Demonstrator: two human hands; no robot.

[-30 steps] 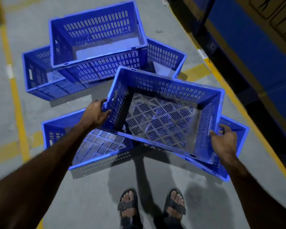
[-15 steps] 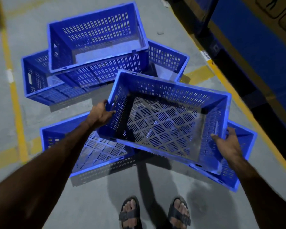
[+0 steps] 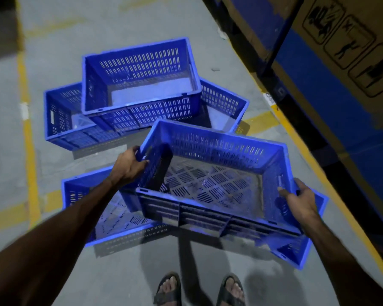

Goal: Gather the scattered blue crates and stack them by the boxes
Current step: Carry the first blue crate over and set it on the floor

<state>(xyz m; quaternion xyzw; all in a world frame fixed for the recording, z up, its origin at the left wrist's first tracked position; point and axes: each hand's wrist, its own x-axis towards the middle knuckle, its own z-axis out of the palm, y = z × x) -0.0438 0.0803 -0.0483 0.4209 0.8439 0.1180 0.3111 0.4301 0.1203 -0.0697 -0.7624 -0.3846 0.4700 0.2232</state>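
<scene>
Right now both hands are clamping one blue crate [image 3: 210, 184], holding it up off the floor, slightly tilted w/ its near long wall lower. Left hand [image 3: 128, 166] is gripping the left short wall, fingers curling over the rim into the crate. Right hand [image 3: 299, 199] is gripping the right short wall, thumb hooking over the rim inside, fingers wrapping outside. Hands are sitting well apart, one per end of the crate. Crate interior is showing a slotted lattice bottom, nothing in it.

Under & behind it, other crates are lying on the grey floor [image 3: 9, 151]: a crate at lower left [image 3: 80, 191], partly under the held one and the left forearm; a crate corner at lower right [image 3: 305, 255] poking out beneath the right wrist. Farther off, a raised crate [image 3: 139, 74] is resting across two more – the left rear crate [image 3: 60, 120] and the right rear crate [image 3: 226, 104], both on the floor. Can't tell exactly how it's seated on them.

Yellow floor lines [image 3: 29, 151] are running along the left and diagonally at right. Cardboard boxes [image 3: 352, 36] w/ printed handling symbols are sitting on a dark blue rack [image 3: 281, 69] at upper right, apart from the held crate. Person's sandalled feet [image 3: 199, 290] are showing at bottom centre, just below the held crate's shadow.
</scene>
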